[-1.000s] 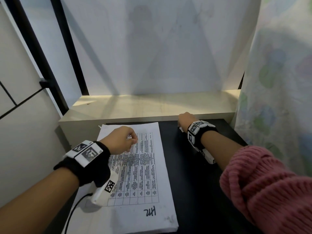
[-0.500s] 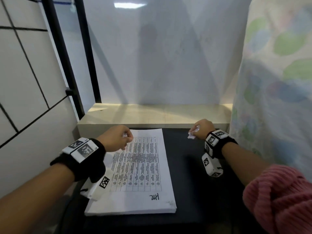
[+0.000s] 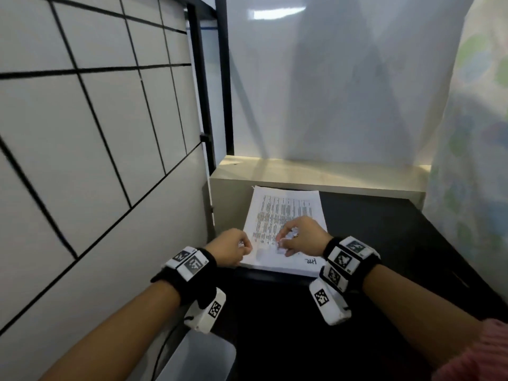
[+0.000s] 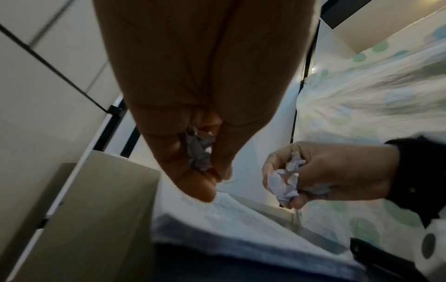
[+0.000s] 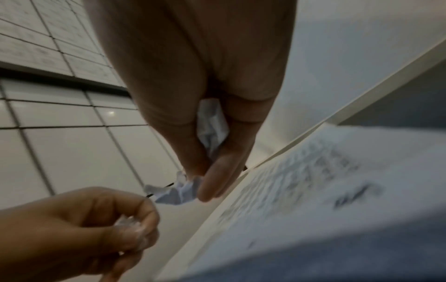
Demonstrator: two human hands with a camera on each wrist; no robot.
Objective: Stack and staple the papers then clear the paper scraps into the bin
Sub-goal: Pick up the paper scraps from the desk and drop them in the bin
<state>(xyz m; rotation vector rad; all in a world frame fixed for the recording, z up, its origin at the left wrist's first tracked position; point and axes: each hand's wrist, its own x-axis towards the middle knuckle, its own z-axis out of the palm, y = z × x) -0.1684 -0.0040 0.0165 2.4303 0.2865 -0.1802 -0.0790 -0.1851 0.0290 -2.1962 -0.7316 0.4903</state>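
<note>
A stack of printed papers (image 3: 286, 213) lies on the black table (image 3: 384, 243), its near edge by my hands. My left hand (image 3: 233, 250) hovers at the stack's near left corner, fingers curled round a crumpled paper scrap (image 4: 199, 150). My right hand (image 3: 298, 239) is over the near part of the stack and holds crumpled white scraps (image 3: 290, 235) in its curled fingers. The left wrist view shows the right hand's scraps (image 4: 284, 181); the right wrist view shows them (image 5: 212, 124) and the left hand's scrap (image 5: 131, 229). No stapler is in view.
A tiled wall (image 3: 82, 160) stands close on the left, with a black frame post (image 3: 203, 105). A pale ledge (image 3: 316, 174) runs behind the table. A patterned curtain (image 3: 472, 160) hangs on the right. A grey bin rim (image 3: 203, 358) shows below the table's near left.
My view has pulled back and to the left. My right hand has moved from the table's far right to over the paper stack, near my left hand, carrying its scraps.
</note>
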